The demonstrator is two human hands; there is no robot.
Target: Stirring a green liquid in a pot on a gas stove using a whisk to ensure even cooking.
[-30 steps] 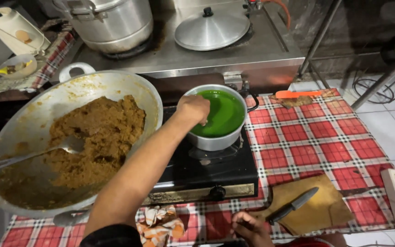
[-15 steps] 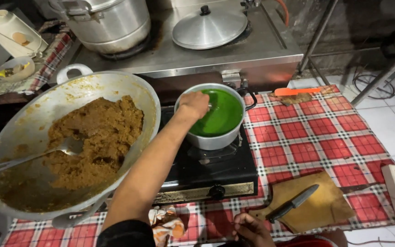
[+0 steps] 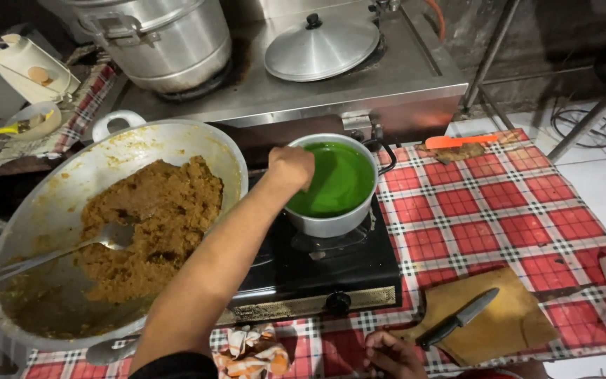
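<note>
The left hand [image 3: 290, 168] reached over the near rim of a small round metal pot [image 3: 331, 223] of bright green liquid [image 3: 338, 179], fingers curled tight; whether they held anything could not be told. The pot sat on a black single-burner gas stove [image 3: 317, 270] on a red checked tablecloth [image 3: 499, 210]. The right hand [image 3: 391, 354] rested at the table's near edge, fingers loosely bent, just beside a black-handled knife [image 3: 457, 319] lying on a brown wooden cutting board [image 3: 499, 323]. To the left stood a wide metal wok [image 3: 177, 144] of brown crumbly filling [image 3: 149, 231] with a metal spatula [image 3: 50, 254].
</note>
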